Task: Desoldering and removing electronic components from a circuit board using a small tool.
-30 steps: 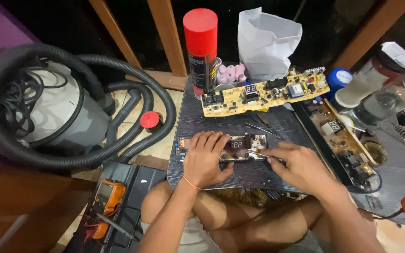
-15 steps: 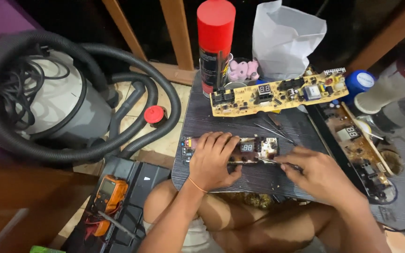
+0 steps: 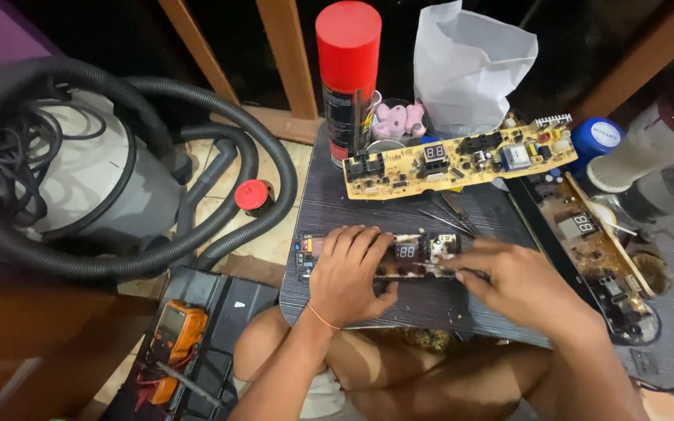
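Fingers of the left hand (image 3: 350,269) press flat on the circuit board (image 3: 399,256); right hand (image 3: 520,284) blurred, grip unclear; a slip risks scraping components.

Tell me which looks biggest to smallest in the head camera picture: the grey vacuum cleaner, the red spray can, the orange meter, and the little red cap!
1. Grey vacuum cleaner, by far the biggest.
2. Red spray can.
3. Orange meter, which looks shorter than the can.
4. Little red cap, the smallest.

Looks like a home repair corner: bare circuit boards (image 3: 458,158) on a small dark table (image 3: 399,212), orange multimeter (image 3: 175,337), red spray can (image 3: 347,74), vacuum cleaner (image 3: 95,183) alongside.
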